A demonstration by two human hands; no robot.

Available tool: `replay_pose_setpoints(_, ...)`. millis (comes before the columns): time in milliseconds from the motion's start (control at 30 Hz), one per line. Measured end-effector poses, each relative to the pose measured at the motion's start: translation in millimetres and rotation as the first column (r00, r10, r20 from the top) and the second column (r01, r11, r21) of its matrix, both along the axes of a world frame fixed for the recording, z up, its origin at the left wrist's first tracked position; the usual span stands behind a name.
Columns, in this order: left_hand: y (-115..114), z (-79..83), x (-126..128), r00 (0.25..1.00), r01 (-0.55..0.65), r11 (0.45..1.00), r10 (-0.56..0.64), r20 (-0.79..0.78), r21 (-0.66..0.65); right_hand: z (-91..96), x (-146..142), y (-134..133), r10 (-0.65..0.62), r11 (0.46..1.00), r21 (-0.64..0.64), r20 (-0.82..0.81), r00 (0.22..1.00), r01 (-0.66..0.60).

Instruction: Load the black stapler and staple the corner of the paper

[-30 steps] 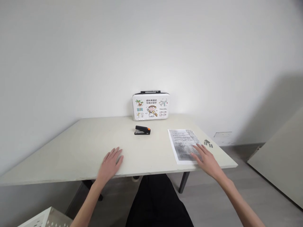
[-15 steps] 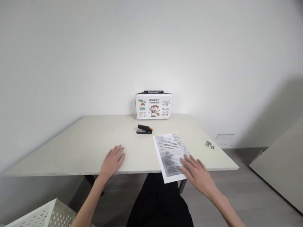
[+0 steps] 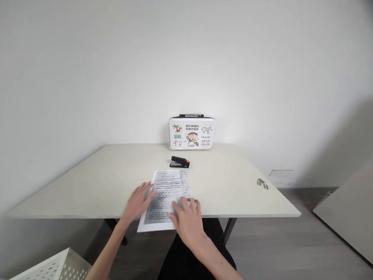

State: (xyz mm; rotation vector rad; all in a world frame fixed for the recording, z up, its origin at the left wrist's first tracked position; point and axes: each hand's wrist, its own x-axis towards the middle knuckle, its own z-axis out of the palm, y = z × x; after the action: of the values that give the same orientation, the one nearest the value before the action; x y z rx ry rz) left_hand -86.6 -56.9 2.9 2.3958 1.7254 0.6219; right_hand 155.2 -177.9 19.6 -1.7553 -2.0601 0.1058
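Note:
Printed paper [image 3: 166,198] lies on the table in front of me, its near edge jutting over the front of the tabletop; whether it is one sheet or more I cannot tell. My left hand [image 3: 140,202] rests at the paper's left edge, fingers stretched out, thumb on the print. On the right side of the page lies my right hand [image 3: 189,219], palm down with fingers spread. Just beyond the paper's far edge stands a black stapler [image 3: 180,162] with an orange part at its right end.
A white case [image 3: 192,134] with cartoon prints and a black handle stands against the wall at the back of the table [image 3: 227,186]. Several small strips of staples [image 3: 262,183] lie at the right. A white perforated basket [image 3: 55,268] is at lower left.
My right hand has slid the paper leftward across the table to my left hand. The left hand, bare on the tabletop before, now touches the paper's left edge.

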Motion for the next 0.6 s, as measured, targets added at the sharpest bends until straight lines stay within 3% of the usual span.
replay_pose_setpoints(133, -0.5, -1.4, -1.6, 0.999, 0.033, 0.999, -0.033, 0.003, 0.023, 3.9, -8.4, 8.6, 0.012, 1.000, 0.008, 0.005, 1.000, -0.012)
replay_pose_setpoints(300, -0.5, -7.1, -3.2, 0.998, 0.064, 0.994, -0.062, -0.025, 0.085, 2.5, 9.7, 39.2, 0.137, 0.990, 0.023, 0.004, 0.991, -0.137)
replay_pose_setpoints(367, -1.5, -7.5, -2.8, 0.998, 0.056, 0.996, -0.055, -0.019, 0.075, 2.2, 21.3, 69.5, 0.179, 0.983, 0.036, 0.015, 0.984, -0.180)
replay_pose_setpoints(600, -9.2, -4.9, -1.1, 0.999, 0.046, 0.996, -0.046, 0.000, 0.075, 7.4, 53.5, 208.3, 0.008, 0.999, 0.043, 0.013, 1.000, -0.008)
